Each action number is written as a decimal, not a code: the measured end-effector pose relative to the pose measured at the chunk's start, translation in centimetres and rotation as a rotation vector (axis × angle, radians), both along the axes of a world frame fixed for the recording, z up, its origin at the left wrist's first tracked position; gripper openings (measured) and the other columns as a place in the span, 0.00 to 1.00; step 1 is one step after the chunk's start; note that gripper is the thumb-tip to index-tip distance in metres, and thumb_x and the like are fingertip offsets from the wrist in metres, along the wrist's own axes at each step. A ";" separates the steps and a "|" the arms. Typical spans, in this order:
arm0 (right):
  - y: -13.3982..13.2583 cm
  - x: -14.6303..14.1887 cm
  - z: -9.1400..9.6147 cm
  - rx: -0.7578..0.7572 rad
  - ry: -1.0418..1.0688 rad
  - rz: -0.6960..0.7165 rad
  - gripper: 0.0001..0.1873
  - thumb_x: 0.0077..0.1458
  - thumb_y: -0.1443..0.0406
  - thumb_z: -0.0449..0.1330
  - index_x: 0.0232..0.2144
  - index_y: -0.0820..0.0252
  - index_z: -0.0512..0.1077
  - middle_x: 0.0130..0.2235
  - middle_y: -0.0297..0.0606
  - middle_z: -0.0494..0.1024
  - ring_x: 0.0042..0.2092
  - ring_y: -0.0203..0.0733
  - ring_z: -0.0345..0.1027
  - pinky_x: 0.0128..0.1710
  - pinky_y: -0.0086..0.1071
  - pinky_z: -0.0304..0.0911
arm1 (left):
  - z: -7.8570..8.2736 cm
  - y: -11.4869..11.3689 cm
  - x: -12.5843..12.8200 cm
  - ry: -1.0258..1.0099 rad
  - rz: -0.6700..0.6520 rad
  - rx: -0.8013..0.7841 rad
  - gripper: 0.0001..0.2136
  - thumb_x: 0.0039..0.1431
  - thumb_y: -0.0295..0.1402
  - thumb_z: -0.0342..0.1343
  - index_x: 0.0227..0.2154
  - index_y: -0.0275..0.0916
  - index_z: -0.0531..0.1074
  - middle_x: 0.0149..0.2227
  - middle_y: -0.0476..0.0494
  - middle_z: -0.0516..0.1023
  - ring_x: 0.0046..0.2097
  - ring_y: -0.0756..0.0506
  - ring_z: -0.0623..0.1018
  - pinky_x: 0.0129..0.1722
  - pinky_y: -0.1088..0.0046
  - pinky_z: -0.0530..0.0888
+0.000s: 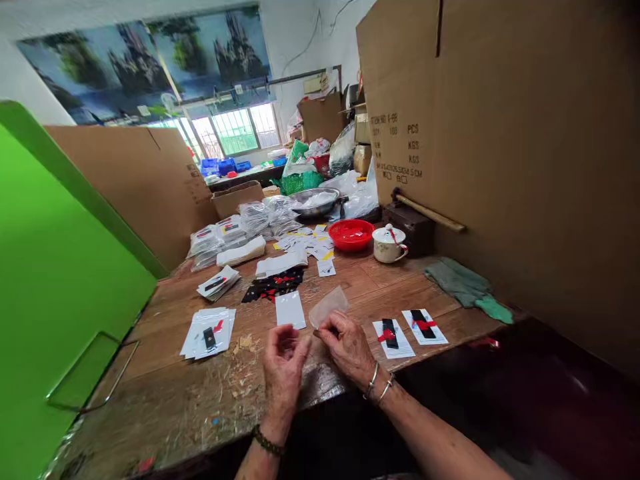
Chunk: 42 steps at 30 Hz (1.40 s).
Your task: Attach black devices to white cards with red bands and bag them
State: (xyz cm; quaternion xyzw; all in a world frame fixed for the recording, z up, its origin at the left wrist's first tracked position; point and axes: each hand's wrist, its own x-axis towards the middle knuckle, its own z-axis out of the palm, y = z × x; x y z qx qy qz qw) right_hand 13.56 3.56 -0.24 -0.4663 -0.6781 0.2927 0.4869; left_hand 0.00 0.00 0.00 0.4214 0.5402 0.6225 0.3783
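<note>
My left hand [284,363] is over the table's front edge, palm turned inward, fingers loosely curled and thumb apart, with nothing visible in it. Close beside it, my right hand [346,341] pinches thumb against fingers; a small brownish bit shows at the tips, too small to name. A translucent plastic bag [329,305] lies just behind the right fingers; whether they touch it I cannot tell. Beyond my left fingers rests a white card [291,311]. To the right are two cards, one [393,339] and another [425,327], each bearing a black strip and a red piece.
Bagged cards [209,332] are stacked at left, near a black-and-red pile [274,285]. Farther back stand a red bowl [351,235] and a lidded cup [389,245]. A cloth [463,285] lies right. Cardboard walls [510,167] and a green panel [65,280] flank the table.
</note>
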 end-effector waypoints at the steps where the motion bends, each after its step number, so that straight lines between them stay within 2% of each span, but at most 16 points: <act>1: -0.3 -0.3 -0.2 0.009 -0.024 0.005 0.06 0.51 0.70 0.56 0.23 0.61 0.67 0.28 0.35 0.70 0.33 0.38 0.63 0.34 0.30 0.52 | 0.0 -0.3 0.4 -0.020 -0.052 -0.009 0.18 0.42 0.38 0.69 0.37 0.38 0.72 0.35 0.46 0.78 0.36 0.49 0.77 0.38 0.74 0.74; 3: -0.7 -0.7 -0.6 -0.010 -0.047 0.028 0.06 0.48 0.72 0.57 0.22 0.61 0.66 0.27 0.34 0.70 0.32 0.37 0.62 0.33 0.29 0.52 | -0.2 -0.8 0.9 -0.045 -0.117 -0.029 0.16 0.43 0.38 0.69 0.34 0.37 0.74 0.33 0.46 0.79 0.35 0.48 0.78 0.37 0.74 0.74; 5: -0.8 -1.0 -1.0 -0.078 -0.040 0.063 0.07 0.46 0.72 0.58 0.20 0.61 0.66 0.25 0.32 0.68 0.30 0.36 0.61 0.31 0.29 0.50 | -0.5 -1.0 0.9 -0.047 -0.119 -0.050 0.14 0.43 0.38 0.69 0.31 0.36 0.74 0.30 0.47 0.78 0.32 0.49 0.77 0.34 0.75 0.74; 8: -0.4 -1.0 -1.4 -0.279 0.043 0.173 0.09 0.44 0.69 0.61 0.16 0.61 0.66 0.21 0.30 0.66 0.26 0.34 0.58 0.28 0.28 0.50 | -1.1 -0.8 0.1 -0.031 -0.084 -0.099 0.13 0.42 0.38 0.69 0.26 0.35 0.76 0.26 0.48 0.77 0.28 0.51 0.75 0.30 0.78 0.72; 11: 0.1 -0.7 -1.4 -0.464 0.155 0.311 0.07 0.45 0.65 0.61 0.19 0.62 0.70 0.20 0.29 0.68 0.25 0.33 0.58 0.26 0.27 0.51 | -1.3 -0.7 -0.6 -0.099 -0.092 -0.158 0.13 0.42 0.39 0.69 0.25 0.33 0.76 0.26 0.47 0.78 0.27 0.50 0.76 0.29 0.77 0.74; 13: 0.2 -0.7 -1.3 -0.488 0.171 0.334 0.07 0.46 0.65 0.61 0.21 0.63 0.71 0.21 0.30 0.69 0.25 0.33 0.59 0.27 0.27 0.52 | -1.2 -0.6 -0.7 -0.144 -0.093 -0.176 0.14 0.41 0.40 0.68 0.26 0.33 0.76 0.27 0.46 0.78 0.26 0.50 0.77 0.29 0.76 0.75; 15: 0.1 -0.9 -1.4 -0.432 0.125 0.291 0.08 0.48 0.65 0.60 0.21 0.63 0.70 0.22 0.30 0.70 0.27 0.34 0.60 0.28 0.27 0.53 | -1.2 -0.5 -0.6 -0.134 -0.081 -0.177 0.14 0.42 0.39 0.68 0.27 0.33 0.76 0.27 0.45 0.79 0.25 0.50 0.77 0.28 0.76 0.75; 18: -0.6 -1.5 -1.9 -0.231 -0.018 0.144 0.09 0.53 0.66 0.57 0.22 0.61 0.68 0.26 0.33 0.71 0.30 0.36 0.63 0.32 0.28 0.54 | -1.4 -0.2 -0.3 -0.045 -0.047 -0.180 0.10 0.44 0.36 0.65 0.26 0.34 0.74 0.24 0.47 0.77 0.23 0.50 0.76 0.25 0.77 0.73; 22: -1.6 -2.4 -3.0 0.033 -0.224 -0.029 0.09 0.56 0.70 0.52 0.25 0.60 0.67 0.30 0.36 0.71 0.33 0.38 0.64 0.33 0.29 0.54 | -1.8 0.1 0.1 0.202 0.045 -0.162 0.04 0.46 0.32 0.58 0.22 0.37 0.71 0.20 0.51 0.73 0.21 0.50 0.73 0.23 0.76 0.70; 26: -2.1 -2.6 -3.7 0.186 -0.335 -0.126 0.09 0.59 0.71 0.50 0.28 0.60 0.67 0.31 0.38 0.71 0.33 0.40 0.65 0.32 0.30 0.54 | -2.0 0.2 0.5 0.492 0.146 -0.125 0.03 0.45 0.29 0.55 0.20 0.39 0.70 0.19 0.53 0.70 0.22 0.51 0.70 0.24 0.77 0.64; 29: -2.4 -2.6 -3.5 0.268 -0.368 -0.185 0.10 0.61 0.70 0.49 0.29 0.60 0.67 0.31 0.39 0.70 0.33 0.41 0.64 0.31 0.31 0.53 | -1.8 0.2 0.6 0.542 0.206 -0.124 0.02 0.44 0.29 0.55 0.19 0.40 0.69 0.19 0.53 0.70 0.23 0.50 0.69 0.26 0.76 0.63; 32: -2.6 -2.6 -3.1 0.313 -0.363 -0.187 0.10 0.62 0.69 0.49 0.30 0.59 0.67 0.32 0.39 0.70 0.34 0.41 0.64 0.31 0.31 0.54 | -1.7 0.1 0.7 0.508 0.233 -0.116 0.02 0.44 0.30 0.56 0.20 0.40 0.69 0.20 0.52 0.72 0.24 0.49 0.70 0.28 0.75 0.65; 37: -1.9 -2.1 -2.2 0.283 -0.368 -0.142 0.09 0.57 0.73 0.51 0.37 0.59 0.67 0.38 0.40 0.71 0.42 0.45 0.63 0.40 0.34 0.58 | -1.8 -0.9 1.6 0.342 0.197 -0.086 0.05 0.44 0.33 0.58 0.18 0.40 0.68 0.19 0.53 0.69 0.23 0.50 0.67 0.25 0.75 0.63; 40: -0.7 -1.6 -1.7 0.234 -0.301 -0.169 0.10 0.57 0.72 0.51 0.39 0.59 0.68 0.40 0.41 0.70 0.43 0.44 0.64 0.40 0.33 0.59 | -1.7 -1.9 2.5 0.038 0.103 -0.114 0.09 0.44 0.36 0.61 0.19 0.39 0.67 0.20 0.52 0.70 0.24 0.50 0.70 0.27 0.75 0.67; 42: -0.1 -1.4 -1.5 0.196 -0.240 -0.159 0.08 0.58 0.72 0.51 0.36 0.58 0.69 0.39 0.40 0.70 0.41 0.42 0.64 0.39 0.32 0.60 | -1.0 -2.4 2.7 -0.222 -0.014 -0.148 0.10 0.42 0.35 0.64 0.24 0.38 0.69 0.23 0.51 0.74 0.26 0.50 0.73 0.29 0.75 0.70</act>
